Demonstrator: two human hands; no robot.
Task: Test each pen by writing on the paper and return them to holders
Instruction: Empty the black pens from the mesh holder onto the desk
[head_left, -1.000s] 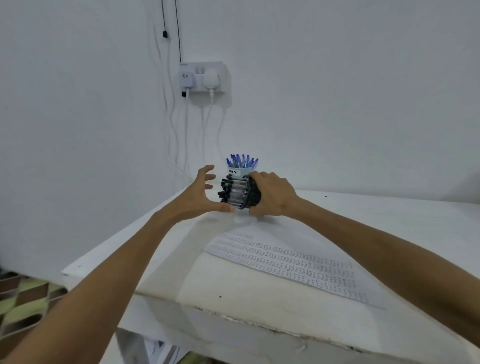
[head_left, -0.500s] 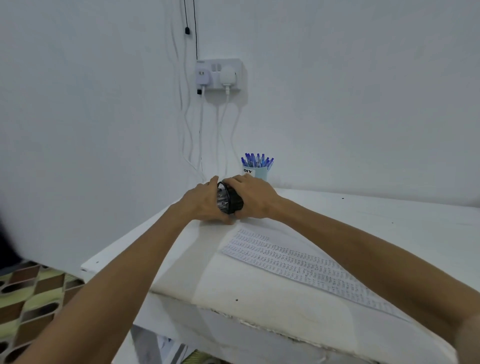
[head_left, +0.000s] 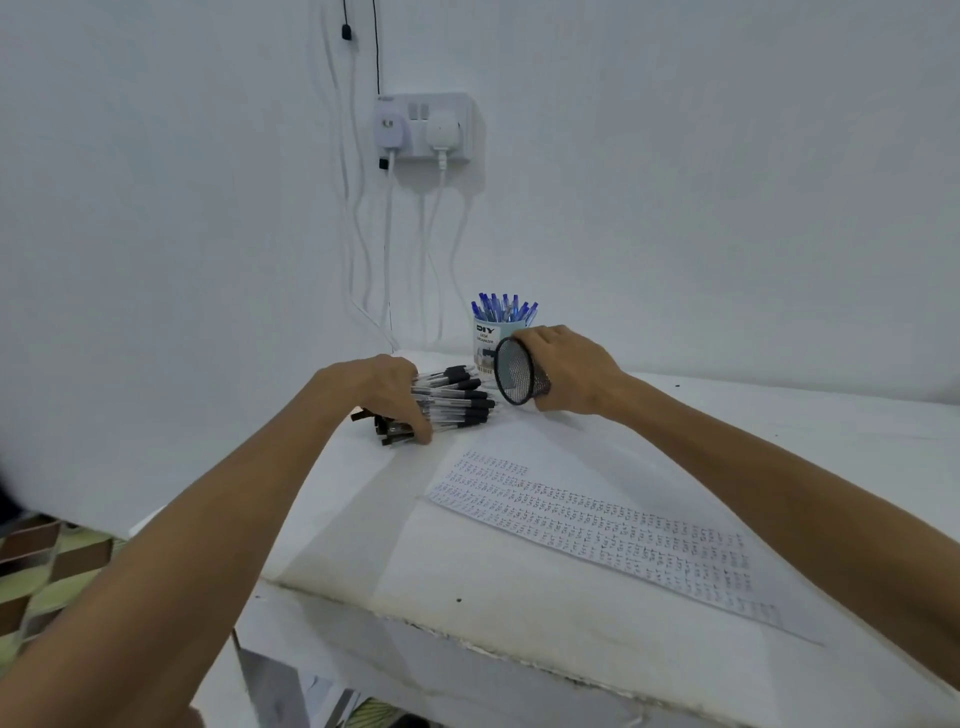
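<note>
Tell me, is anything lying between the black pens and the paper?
Nothing visible. Only bare table separates the black pens under the left hand from the paper; the mesh holder in the right hand sits aside.

The left hand (head_left: 382, 395) clasps the heaped black pens (head_left: 460, 404) beside the tipped mesh holder (head_left: 519, 373) the right hand (head_left: 571, 371) grips.

The light-blue pen cup (head_left: 491, 338) reads "DIY", then "DESK ORGANIZER".
</note>
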